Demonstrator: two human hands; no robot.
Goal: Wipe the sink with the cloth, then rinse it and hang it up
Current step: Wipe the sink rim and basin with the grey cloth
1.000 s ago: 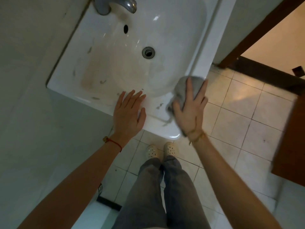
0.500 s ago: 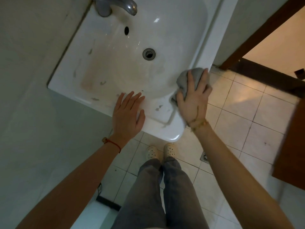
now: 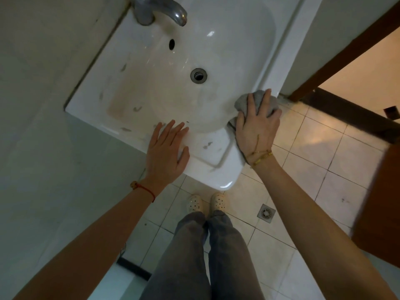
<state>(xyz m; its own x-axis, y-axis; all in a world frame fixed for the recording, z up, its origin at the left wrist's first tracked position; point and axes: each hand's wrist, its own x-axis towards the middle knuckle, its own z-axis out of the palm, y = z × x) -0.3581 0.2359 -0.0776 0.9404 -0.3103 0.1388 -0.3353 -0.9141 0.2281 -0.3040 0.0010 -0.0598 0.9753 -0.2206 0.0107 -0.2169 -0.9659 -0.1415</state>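
Note:
A white sink (image 3: 121,109) with dirty marks on its rim fills the upper middle of the head view, its drain (image 3: 198,76) near the centre and a metal tap (image 3: 158,9) at the top. My right hand (image 3: 255,128) presses a grey cloth (image 3: 242,101) flat against the sink's right front rim, fingers spread over it. My left hand (image 3: 166,152) lies flat on the front rim, fingers apart, holding nothing.
A pale wall runs along the left. Tiled floor (image 3: 313,161) with a floor drain (image 3: 266,213) lies to the right, a dark wooden door frame (image 3: 337,61) and doorway beyond. A brown wooden panel (image 3: 385,202) stands at the right edge. My legs and shoes are below the sink.
My right hand has slid the cloth along the right rim, away from me and toward the wall-side corner. My left hand has stayed flat on the front rim.

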